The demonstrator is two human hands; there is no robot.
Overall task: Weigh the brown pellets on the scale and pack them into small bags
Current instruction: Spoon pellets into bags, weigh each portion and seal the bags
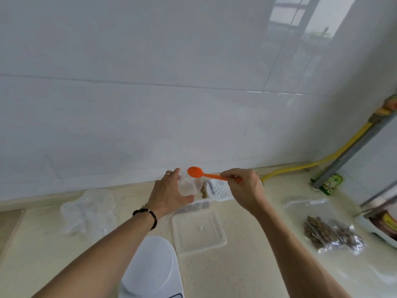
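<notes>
Clear cup (190, 186): left hand (169, 195) is clamping it above the desk (247, 265), steadying for filling. Right hand (243, 188) is pinching spoon (206, 174) over it. Pellets (203, 193) are sitting in the tub just behind; filled bags (330, 233) lying right.

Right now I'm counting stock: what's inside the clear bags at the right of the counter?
The clear bags hold brown pellets, visible through the plastic. They overlap, so pellets underneath are hidden, and the count can't be read.
</notes>
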